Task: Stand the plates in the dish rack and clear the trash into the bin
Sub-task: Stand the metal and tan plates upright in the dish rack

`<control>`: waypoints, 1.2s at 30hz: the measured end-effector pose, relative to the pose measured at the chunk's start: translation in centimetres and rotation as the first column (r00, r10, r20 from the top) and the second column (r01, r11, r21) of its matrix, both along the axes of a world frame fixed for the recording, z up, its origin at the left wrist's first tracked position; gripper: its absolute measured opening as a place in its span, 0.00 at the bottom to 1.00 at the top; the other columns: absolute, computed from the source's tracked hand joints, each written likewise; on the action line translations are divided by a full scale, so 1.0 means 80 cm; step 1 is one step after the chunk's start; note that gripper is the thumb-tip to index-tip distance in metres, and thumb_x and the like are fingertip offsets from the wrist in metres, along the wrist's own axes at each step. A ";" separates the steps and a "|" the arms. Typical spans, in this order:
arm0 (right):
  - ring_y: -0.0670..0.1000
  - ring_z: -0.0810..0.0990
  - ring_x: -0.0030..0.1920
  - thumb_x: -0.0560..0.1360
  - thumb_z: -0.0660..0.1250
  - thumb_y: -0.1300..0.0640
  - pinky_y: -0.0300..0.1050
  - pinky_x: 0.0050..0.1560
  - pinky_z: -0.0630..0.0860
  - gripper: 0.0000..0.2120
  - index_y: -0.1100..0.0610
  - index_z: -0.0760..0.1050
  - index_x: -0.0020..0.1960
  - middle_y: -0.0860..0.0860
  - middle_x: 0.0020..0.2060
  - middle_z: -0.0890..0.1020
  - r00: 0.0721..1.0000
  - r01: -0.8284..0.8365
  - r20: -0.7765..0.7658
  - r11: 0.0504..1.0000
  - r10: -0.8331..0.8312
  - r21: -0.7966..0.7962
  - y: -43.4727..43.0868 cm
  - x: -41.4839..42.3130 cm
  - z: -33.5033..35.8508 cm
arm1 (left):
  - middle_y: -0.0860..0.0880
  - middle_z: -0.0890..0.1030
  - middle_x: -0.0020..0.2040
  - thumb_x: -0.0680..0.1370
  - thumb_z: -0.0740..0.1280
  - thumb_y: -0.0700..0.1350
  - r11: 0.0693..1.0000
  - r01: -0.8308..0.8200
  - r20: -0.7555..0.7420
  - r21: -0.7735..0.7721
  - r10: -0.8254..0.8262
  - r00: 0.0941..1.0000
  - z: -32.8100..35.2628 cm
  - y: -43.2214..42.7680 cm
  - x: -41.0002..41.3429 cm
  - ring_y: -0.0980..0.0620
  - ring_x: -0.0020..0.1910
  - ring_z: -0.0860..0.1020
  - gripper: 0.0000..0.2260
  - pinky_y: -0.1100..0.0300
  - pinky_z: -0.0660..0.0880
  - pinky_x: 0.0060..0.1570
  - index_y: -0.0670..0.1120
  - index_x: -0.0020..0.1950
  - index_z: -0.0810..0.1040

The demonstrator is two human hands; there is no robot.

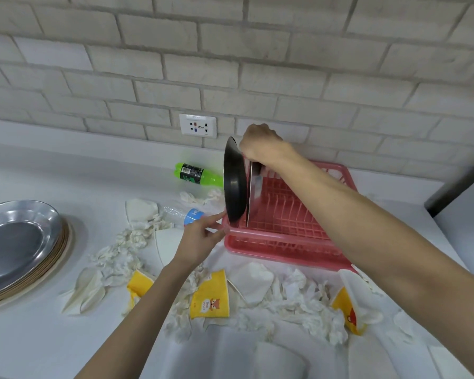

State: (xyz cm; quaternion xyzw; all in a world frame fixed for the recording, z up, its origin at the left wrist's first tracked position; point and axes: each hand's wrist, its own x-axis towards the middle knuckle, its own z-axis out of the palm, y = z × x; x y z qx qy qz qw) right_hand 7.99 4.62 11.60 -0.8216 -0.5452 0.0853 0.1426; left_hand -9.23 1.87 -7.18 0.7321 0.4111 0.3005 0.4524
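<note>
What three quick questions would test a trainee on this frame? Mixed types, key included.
1. True or false: the black round plate lies flat, face up.
2. Fill in: the left hand touches the near left corner of the ___ plastic dish rack.
3. Which grips the plate's top edge? A: the left hand. B: the right hand. C: neither hand.
Key: 1 false, it stands on edge at the rack's left end. 2 pink. 3 B.
</note>
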 end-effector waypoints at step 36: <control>0.66 0.72 0.63 0.83 0.49 0.41 0.57 0.56 0.70 0.28 0.54 0.55 0.77 0.65 0.65 0.70 0.998 -0.054 0.020 0.998 0.053 0.041 -0.037 -0.004 -0.048 | 0.54 0.79 0.60 0.74 0.75 0.46 0.997 0.072 -0.070 0.009 -0.071 0.995 0.038 0.013 -0.020 0.62 0.44 0.82 0.25 0.68 0.78 0.45 0.50 0.71 0.74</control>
